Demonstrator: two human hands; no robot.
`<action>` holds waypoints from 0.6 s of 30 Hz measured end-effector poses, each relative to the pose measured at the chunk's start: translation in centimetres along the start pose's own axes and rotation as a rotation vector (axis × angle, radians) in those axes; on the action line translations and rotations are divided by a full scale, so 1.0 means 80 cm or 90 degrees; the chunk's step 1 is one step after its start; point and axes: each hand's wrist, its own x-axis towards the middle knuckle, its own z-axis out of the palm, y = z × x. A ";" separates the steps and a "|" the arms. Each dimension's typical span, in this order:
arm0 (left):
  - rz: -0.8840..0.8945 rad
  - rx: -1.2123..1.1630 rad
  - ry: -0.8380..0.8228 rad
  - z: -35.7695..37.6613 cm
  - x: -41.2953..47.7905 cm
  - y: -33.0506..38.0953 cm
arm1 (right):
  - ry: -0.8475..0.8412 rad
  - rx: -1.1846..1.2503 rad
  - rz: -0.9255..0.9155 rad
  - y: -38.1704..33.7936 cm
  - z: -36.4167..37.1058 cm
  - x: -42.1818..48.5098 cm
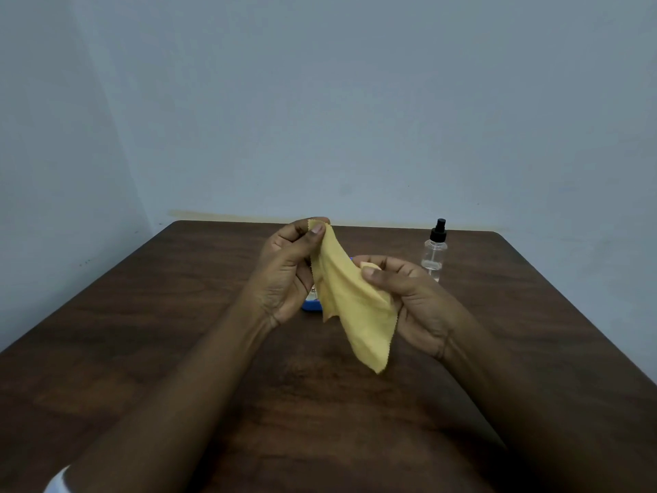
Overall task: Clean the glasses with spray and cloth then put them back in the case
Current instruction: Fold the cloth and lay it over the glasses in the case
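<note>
Currently, head view: pinching top corner of yellow cloth (pixel 350 307) in left hand (pixel 284 275) grip, a mid fold in right hand (pixel 401 297) grip. Held above bench (pixel 177 332), long axis slanting upper-left to lower-right. Behind it, mostly hidden, blue case (pixel 313 307). Far right, upright spray bottle (pixel 434 252).

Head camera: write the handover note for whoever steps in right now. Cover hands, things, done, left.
Left hand: grip on the top corner of the cloth, pinched between thumb and fingers.
Right hand: pinches the cloth's other side. The cloth hangs between both hands above the table.
Spray bottle: upright on the table, far right, no hand on it.
Blue thing: on the table behind the cloth, mostly hidden, probably the case. Glasses not visible.
Done: cloth is in hand. Whether the glasses were sprayed cannot be told.
Left: wipe the glasses, then put them in the case.
</note>
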 end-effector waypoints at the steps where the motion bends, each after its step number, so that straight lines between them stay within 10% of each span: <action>1: 0.007 0.001 0.003 -0.001 0.001 0.000 | 0.012 0.019 -0.008 -0.001 0.000 0.000; 10: 0.007 0.017 0.019 -0.001 -0.004 0.003 | 0.029 0.076 -0.117 0.007 -0.007 0.008; 18: -0.018 -0.045 0.039 -0.001 -0.003 0.008 | -0.045 0.013 0.041 0.012 -0.013 0.006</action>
